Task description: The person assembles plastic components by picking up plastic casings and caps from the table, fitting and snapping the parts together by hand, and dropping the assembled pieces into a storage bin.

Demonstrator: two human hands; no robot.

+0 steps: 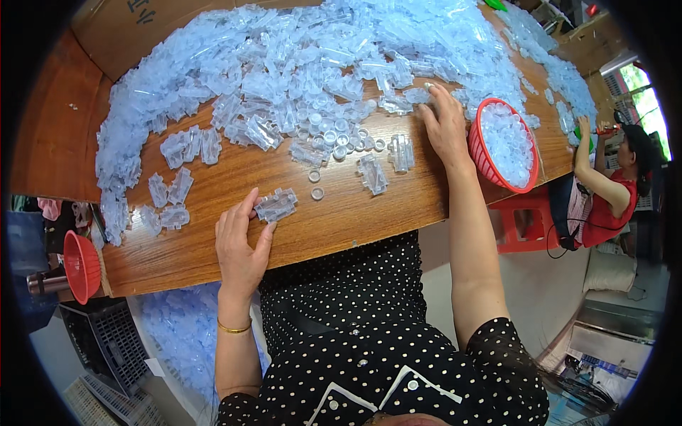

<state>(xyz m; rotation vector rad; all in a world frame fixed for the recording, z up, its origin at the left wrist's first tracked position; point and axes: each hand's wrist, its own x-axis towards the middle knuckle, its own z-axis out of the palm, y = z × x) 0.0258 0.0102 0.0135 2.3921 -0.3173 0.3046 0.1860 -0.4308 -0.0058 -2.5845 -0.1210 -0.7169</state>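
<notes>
Where the clear plastic pile runs off the bench's far edge, I lose single parts. Left hand, fingers spread, touches a clear clip strip near the front edge. Right hand lies flat, fingertips buried in the pile beside the red basket.

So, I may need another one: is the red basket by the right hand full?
Nearly full: clear plastic pieces fill the red basket almost to its rim.

Your workroom, seen from above

You sit at a long brown wooden table; pale grey floor spreads right, a red plastic stool stands there, and daylight comes through a bright window at far right.
</notes>
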